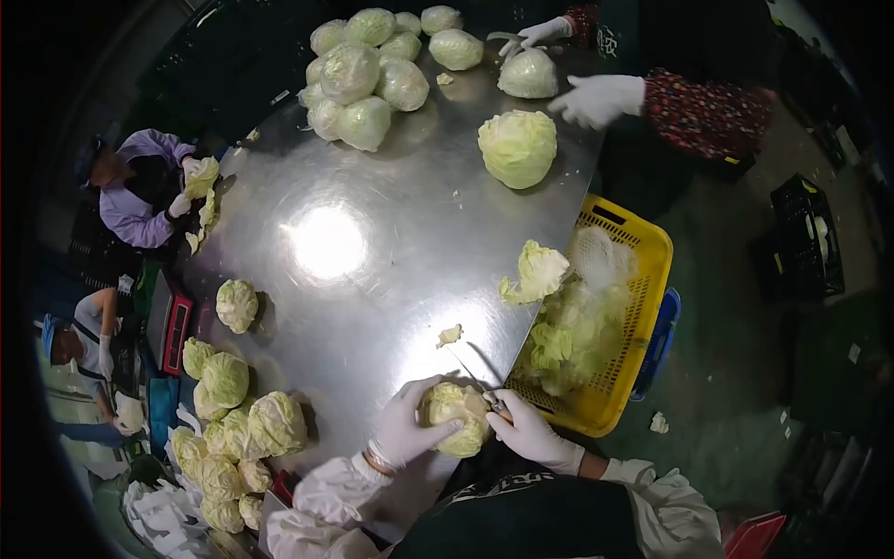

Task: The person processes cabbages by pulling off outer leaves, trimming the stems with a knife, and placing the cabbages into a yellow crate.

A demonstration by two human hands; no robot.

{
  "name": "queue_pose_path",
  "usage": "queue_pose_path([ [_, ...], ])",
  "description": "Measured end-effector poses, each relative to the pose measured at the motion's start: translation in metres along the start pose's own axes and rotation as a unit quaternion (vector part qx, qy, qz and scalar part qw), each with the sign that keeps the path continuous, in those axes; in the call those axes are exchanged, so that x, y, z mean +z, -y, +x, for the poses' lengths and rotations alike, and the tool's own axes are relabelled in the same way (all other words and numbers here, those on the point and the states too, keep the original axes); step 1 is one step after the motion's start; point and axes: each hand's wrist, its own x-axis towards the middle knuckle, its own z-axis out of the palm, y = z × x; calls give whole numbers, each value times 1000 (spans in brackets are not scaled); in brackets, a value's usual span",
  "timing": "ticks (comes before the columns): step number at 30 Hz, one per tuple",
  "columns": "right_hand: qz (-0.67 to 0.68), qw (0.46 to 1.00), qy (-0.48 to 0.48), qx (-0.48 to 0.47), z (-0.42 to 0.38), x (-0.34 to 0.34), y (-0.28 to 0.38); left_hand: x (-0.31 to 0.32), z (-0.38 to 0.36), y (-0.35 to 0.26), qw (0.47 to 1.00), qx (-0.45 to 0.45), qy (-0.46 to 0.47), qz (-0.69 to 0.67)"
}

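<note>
Near the front edge of the steel table, my gloved left hand [408, 424] is wrapped round the left side of a pale green cabbage [456, 416]. My gloved right hand [533, 430] grips a knife [477, 380] by its handle, close against the cabbage's right side. The thin blade points up and left over the table. A small cut piece of cabbage [450, 335] lies just beyond the tip. Farther right, a loose cabbage leaf [540, 272] rests at the table's edge.
A yellow crate [643, 307] holding leaves and netting stands at the table's right. Wrapped cabbages [350, 73] are piled at the far side; bare cabbages [223, 438] sit at left. A co-worker's gloved hand [601, 101] reaches in at upper right. Other people work at left.
</note>
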Motion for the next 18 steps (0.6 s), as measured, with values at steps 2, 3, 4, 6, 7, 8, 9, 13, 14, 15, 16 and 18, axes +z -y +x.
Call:
queue_pose_path([
  [2, -42, 998, 21, 45, 1, -8, -7, 37, -12, 20, 980, 108, -164, 4],
  [3, -40, 998, 19, 51, 1, -14, -5, 59, -14, 31, 981, 107, -158, 3],
  [4, -80, 997, 12, 15, -2, -21, 3, 81, -15, 40, 969, 78, -216, -93],
  [6, -124, 992, 4, -14, -13, -30, 7, 99, -9, 35, 943, 68, -291, -145],
  [7, -144, 988, 14, -50, -20, -34, 6, 102, -6, 37, 944, 67, -287, -148],
  [8, -165, 982, 25, -86, -26, -36, 4, 105, -3, 40, 935, 53, -300, -183],
  [9, -167, 982, 26, -83, -31, -38, 1, 107, -1, 41, 924, 39, -313, -216],
  [13, -247, 964, 32, -96, -40, -40, -6, 110, 2, 34, 924, 44, -336, -177],
  [14, -260, 960, 34, -97, -39, -41, -6, 111, 2, 34, 925, 42, -333, -177],
  [15, -273, 956, 36, -98, -38, -43, -6, 111, 4, 34, 928, 47, -338, -153],
  [16, -273, 957, 35, -96, -36, -42, -5, 111, 5, 33, 929, 53, -343, -129],
  [18, -303, 948, 17, -99, -27, -37, -3, 107, 8, 28, 934, 57, -341, -96],
])
